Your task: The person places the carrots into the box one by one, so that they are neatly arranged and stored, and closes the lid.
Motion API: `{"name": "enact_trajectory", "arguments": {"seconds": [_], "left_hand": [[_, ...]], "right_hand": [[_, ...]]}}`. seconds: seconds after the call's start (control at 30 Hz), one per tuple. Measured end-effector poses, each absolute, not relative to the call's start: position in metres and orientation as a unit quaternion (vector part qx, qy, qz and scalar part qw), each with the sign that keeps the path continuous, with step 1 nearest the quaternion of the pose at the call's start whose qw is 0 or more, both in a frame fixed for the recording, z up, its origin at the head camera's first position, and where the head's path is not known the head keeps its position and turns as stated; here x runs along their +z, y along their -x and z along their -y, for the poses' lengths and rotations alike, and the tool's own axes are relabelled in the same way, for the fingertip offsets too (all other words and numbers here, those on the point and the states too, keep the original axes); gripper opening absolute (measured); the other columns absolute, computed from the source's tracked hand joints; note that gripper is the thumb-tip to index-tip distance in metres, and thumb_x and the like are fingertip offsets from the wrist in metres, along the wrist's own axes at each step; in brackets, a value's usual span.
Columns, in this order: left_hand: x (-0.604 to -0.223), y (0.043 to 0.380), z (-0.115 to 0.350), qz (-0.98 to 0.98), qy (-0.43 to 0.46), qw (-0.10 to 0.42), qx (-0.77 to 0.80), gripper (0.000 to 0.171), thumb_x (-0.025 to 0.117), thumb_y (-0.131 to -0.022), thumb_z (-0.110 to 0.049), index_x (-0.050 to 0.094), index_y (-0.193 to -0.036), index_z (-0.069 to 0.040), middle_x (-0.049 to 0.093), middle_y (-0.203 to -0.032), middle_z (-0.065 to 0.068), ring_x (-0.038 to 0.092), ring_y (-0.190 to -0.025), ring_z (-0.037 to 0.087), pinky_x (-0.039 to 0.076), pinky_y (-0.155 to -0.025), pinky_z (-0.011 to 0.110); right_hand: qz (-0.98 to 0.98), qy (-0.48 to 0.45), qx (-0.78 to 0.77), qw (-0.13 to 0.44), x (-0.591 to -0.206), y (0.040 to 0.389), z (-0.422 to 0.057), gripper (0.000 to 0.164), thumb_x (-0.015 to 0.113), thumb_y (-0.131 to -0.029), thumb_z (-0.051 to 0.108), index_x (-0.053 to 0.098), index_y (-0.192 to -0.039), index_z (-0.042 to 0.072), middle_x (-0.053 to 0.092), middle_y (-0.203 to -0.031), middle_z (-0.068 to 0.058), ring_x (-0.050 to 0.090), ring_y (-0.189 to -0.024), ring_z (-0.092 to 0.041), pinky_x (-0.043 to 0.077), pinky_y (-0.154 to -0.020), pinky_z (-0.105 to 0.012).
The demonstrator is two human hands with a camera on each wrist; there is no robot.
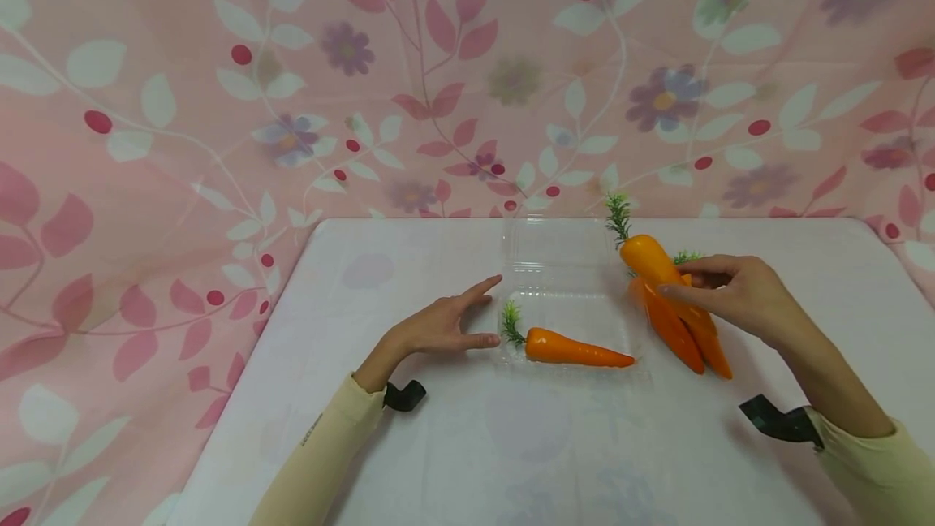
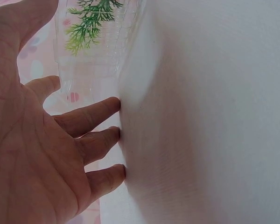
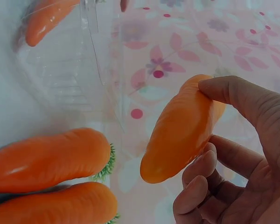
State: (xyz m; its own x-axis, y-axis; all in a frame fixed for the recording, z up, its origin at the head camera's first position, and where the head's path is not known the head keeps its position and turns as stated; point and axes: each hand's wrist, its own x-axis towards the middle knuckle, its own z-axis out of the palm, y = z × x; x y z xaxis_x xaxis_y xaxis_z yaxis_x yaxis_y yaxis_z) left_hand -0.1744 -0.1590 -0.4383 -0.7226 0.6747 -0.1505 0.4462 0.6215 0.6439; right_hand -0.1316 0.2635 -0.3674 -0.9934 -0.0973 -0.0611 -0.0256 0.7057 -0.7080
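My right hand [image 1: 741, 299] pinches an orange toy carrot [image 1: 648, 258] between thumb and fingers, its green top pointing to the back left. In the right wrist view this held carrot [image 3: 177, 135] is raised off the table. Two more carrots, one nearer the box [image 1: 666, 327] and one beside it [image 1: 712, 341], lie on the table below my right hand. Another carrot [image 1: 573, 347] lies sideways in a clear plastic box [image 1: 584, 311], its leafy top to the left. At the box's left edge, my left hand [image 1: 438, 325] has its fingers spread, holding nothing.
The box's see-through lid [image 1: 558, 240] lies folded back toward the rear. A pale cloth covers the table [image 1: 453, 445]. Behind it hangs a pink flowered curtain [image 1: 453, 88]. Dark wrist mounts [image 1: 782, 420] stick out from both sleeves.
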Motion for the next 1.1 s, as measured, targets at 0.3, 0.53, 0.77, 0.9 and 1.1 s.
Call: {"name": "enact_trajectory", "arguments": {"seconds": [0.3, 0.53, 0.77, 0.9, 1.1], "left_hand": [[-0.438, 0.175, 0.159, -0.879, -0.317, 0.194, 0.298, 0.094, 0.067, -0.087, -0.058, 0.013, -0.159, -0.033, 0.043, -0.152, 0.004, 0.035, -0.141, 0.022, 0.027, -0.114, 0.050], [-0.437, 0.175, 0.158, -0.878, -0.314, 0.198, 0.302, 0.095, 0.067, -0.087, -0.058, 0.013, -0.159, -0.033, 0.044, -0.151, 0.004, 0.036, -0.140, 0.023, 0.027, -0.113, 0.049], [-0.437, 0.175, 0.158, -0.879, -0.316, 0.196, 0.300, 0.094, 0.067, -0.087, -0.058, 0.013, -0.159, -0.031, 0.045, -0.150, 0.005, 0.036, -0.141, 0.024, 0.026, -0.113, 0.051], [-0.437, 0.175, 0.157, -0.878, -0.316, 0.197, 0.301, 0.094, 0.066, -0.087, -0.059, 0.013, -0.159, -0.031, 0.045, -0.150, 0.005, 0.036, -0.140, 0.024, 0.027, -0.113, 0.051], [-0.436, 0.174, 0.158, -0.878, -0.315, 0.197, 0.301, 0.094, 0.067, -0.087, -0.059, 0.014, -0.159, -0.032, 0.045, -0.150, 0.005, 0.036, -0.141, 0.024, 0.027, -0.113, 0.052]], "right_hand": [[-0.914, 0.050, -0.400, 0.044, -0.366, 0.133, -0.256, 0.055, 0.079, -0.083, 0.043, 0.070, -0.117, 0.001, 0.058, -0.089, -0.011, 0.052, -0.080, -0.024, 0.048, -0.058, -0.027], [-0.906, 0.052, -0.416, 0.057, -0.365, 0.134, -0.248, 0.055, 0.079, -0.083, 0.044, 0.070, -0.117, 0.002, 0.059, -0.091, -0.012, 0.054, -0.081, -0.026, 0.052, -0.061, -0.027], [-0.905, 0.053, -0.417, 0.069, -0.364, 0.136, -0.240, 0.058, 0.080, -0.081, 0.047, 0.070, -0.117, 0.002, 0.058, -0.092, -0.012, 0.052, -0.082, -0.026, 0.051, -0.061, -0.028], [-0.907, 0.057, -0.412, 0.069, -0.365, 0.136, -0.237, 0.059, 0.080, -0.081, 0.048, 0.071, -0.116, 0.002, 0.057, -0.093, -0.012, 0.051, -0.085, -0.027, 0.051, -0.064, -0.027], [-0.905, 0.070, -0.416, 0.065, -0.366, 0.137, -0.230, 0.055, 0.081, -0.080, 0.046, 0.072, -0.112, 0.002, 0.059, -0.091, -0.010, 0.052, -0.086, -0.026, 0.051, -0.065, -0.027]]}}
